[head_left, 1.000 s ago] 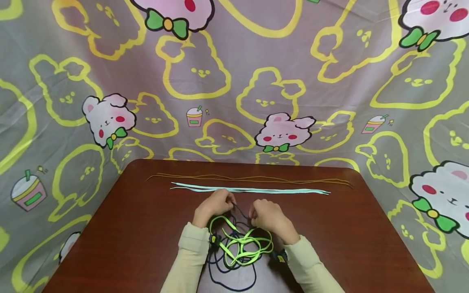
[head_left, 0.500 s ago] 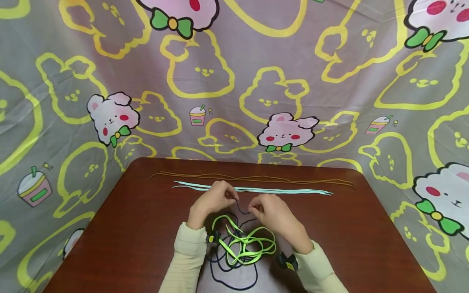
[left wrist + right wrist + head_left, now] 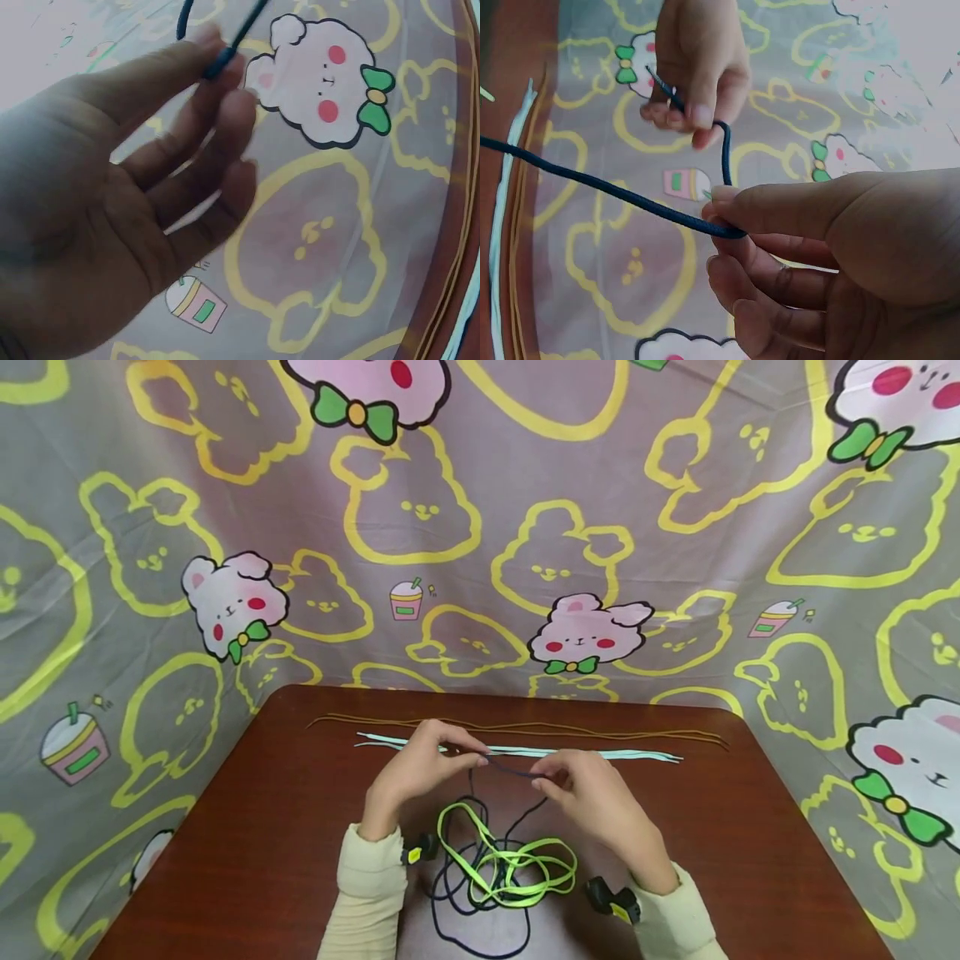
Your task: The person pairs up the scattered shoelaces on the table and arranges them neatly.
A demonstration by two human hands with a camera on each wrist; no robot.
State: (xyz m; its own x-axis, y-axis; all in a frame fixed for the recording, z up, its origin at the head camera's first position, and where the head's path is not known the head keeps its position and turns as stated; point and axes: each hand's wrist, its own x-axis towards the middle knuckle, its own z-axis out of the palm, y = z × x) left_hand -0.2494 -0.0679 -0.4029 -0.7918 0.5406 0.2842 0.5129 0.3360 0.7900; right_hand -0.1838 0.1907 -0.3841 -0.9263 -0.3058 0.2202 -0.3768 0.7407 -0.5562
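A dark blue cord (image 3: pixel 513 771) stretches slightly slack between both hands, raised above the table. My left hand (image 3: pixel 420 770) pinches it between thumb and index finger near a tip, which pokes out past the fingers in the right wrist view. My right hand (image 3: pixel 600 789) pinches the same cord (image 3: pixel 630 195) a short way along, its other fingers loosely bent. From both hands the cord drops toward a loose tangle on the table. There a flat neon green lace (image 3: pixel 525 902) lies looped over more dark blue cord, and its ends are hard to trace.
Pale blue laces (image 3: pixel 525 750) lie straight across the table behind the hands. Farther back run thin brown cords (image 3: pixel 652 734). A patterned cloth (image 3: pixel 465 560) surrounds the brown table (image 3: pixel 247 827) on the far side and both flanks.
Both hands have risen from the tangle and moved apart, drawing the dark blue cord up between them. The green lace has shifted a little to the right.
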